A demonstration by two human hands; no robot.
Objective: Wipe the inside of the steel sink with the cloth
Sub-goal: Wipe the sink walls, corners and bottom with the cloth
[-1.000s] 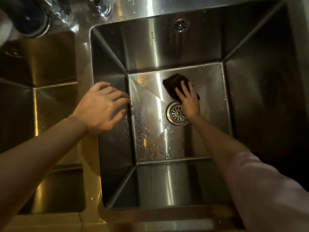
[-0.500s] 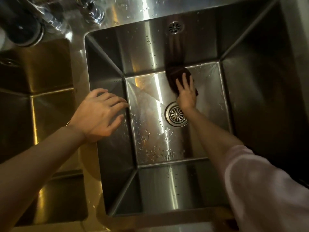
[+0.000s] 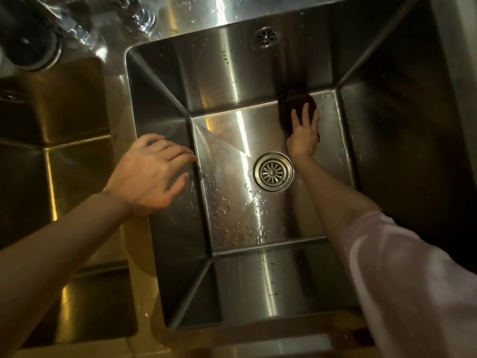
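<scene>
Head view shows the right hand (image 3: 303, 135), fingers spread, pressing the dark cloth (image 3: 296, 107) flat into the steel sink (image 3: 165, 228) floor's far corner, left hand (image 3: 152, 174) splayed on the rim; droplets near the drain (image 3: 273, 171) risk being missed.

Two hands (image 3: 149, 174) (image 3: 303, 136), one cloth (image 3: 296, 104), two sinks (image 3: 160, 104) (image 3: 64, 99), one drain (image 3: 273, 172).

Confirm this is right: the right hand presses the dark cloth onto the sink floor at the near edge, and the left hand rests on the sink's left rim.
Not quite. In the head view the right hand presses the dark cloth at the far edge of the sink floor, beyond the drain, not the near edge. The left hand does rest on the left rim.
</scene>
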